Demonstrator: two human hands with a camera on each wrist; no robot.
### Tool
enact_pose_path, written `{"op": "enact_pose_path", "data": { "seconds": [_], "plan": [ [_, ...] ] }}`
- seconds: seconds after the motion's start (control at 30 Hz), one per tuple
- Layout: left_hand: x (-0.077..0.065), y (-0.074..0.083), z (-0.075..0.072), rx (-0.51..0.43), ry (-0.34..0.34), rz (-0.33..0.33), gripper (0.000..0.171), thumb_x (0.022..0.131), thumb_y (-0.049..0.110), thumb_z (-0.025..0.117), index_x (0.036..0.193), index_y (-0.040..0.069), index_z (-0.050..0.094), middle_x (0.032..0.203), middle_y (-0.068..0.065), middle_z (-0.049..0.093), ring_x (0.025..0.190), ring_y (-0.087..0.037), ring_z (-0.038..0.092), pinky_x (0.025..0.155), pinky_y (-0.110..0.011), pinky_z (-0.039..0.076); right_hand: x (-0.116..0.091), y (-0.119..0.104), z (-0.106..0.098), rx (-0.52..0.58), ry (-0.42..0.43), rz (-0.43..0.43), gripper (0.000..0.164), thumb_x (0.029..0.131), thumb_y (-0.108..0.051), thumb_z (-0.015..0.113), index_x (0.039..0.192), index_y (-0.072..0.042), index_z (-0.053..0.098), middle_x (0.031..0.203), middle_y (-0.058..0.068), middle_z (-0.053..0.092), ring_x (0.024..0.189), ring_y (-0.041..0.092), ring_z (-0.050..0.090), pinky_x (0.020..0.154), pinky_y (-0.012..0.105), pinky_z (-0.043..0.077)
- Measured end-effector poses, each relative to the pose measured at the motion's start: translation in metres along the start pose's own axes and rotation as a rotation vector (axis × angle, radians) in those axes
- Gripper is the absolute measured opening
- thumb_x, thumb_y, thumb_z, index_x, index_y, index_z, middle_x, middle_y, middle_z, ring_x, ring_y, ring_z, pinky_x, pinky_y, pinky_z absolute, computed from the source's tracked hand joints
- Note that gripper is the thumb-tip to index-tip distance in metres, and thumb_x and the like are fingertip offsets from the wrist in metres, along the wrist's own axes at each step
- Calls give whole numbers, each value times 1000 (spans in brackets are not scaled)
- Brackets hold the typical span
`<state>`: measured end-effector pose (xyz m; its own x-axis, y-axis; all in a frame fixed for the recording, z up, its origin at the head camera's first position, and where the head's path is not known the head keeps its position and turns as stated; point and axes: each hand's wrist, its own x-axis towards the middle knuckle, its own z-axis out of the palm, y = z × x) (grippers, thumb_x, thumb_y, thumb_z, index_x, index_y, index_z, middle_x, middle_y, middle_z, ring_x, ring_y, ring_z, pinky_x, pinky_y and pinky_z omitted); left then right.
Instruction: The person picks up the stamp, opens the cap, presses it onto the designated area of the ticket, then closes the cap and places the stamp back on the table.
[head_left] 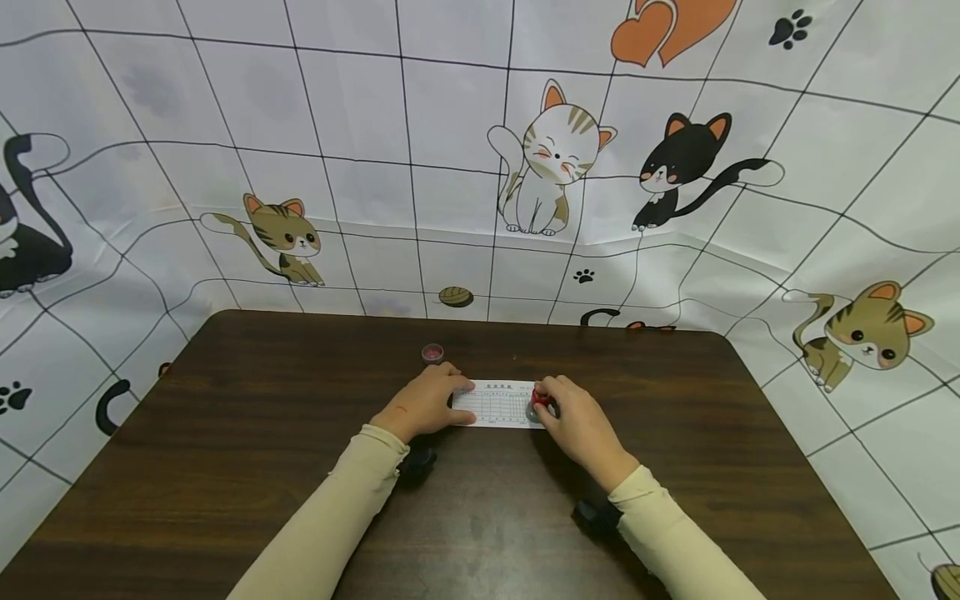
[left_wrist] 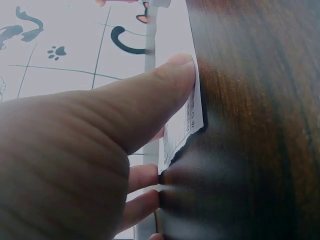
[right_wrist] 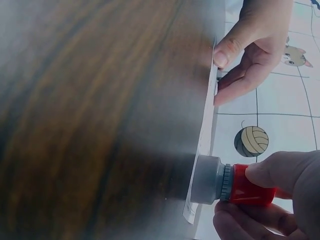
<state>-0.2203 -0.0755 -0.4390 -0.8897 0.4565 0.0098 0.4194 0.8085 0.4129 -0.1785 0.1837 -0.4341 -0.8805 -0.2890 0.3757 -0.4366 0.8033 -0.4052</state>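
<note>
A white paper slip (head_left: 493,406) printed with a table lies flat in front of me. Its end by the left hand has a ragged edge in the left wrist view. My left hand (head_left: 426,404) rests on that end, thumb (left_wrist: 170,75) and fingers spread and pressing it to the table. At the slip's other end, my right hand (head_left: 581,427) grips a round stamp by its red handle; the stamp (right_wrist: 207,180) has a grey base, which stands upright on the paper. Part of the stamp is hidden by the fingers in the head view.
A small round dish-like piece (head_left: 432,354), reddish inside, lies beyond the left hand. The dark wooden table (head_left: 300,367) ends at a white cloth (head_left: 360,200) with cat drawings. Dark wrist cameras sit beneath both sleeves.
</note>
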Motion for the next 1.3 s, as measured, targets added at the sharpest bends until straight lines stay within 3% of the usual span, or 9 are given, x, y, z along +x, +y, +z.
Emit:
{"op": "enact_pose_path", "data": {
  "seconds": [1.3],
  "plan": [
    [-1, 0, -4, -27, -5, 8, 55, 89, 37, 83, 135, 11, 69, 135, -13, 59, 127, -32, 57, 106, -47, 49, 1, -3, -1, -12, -4, 16, 14, 90, -7, 80, 96, -10, 68, 90, 0, 63, 72, 13, 49, 66, 32, 45]
  ]
}}
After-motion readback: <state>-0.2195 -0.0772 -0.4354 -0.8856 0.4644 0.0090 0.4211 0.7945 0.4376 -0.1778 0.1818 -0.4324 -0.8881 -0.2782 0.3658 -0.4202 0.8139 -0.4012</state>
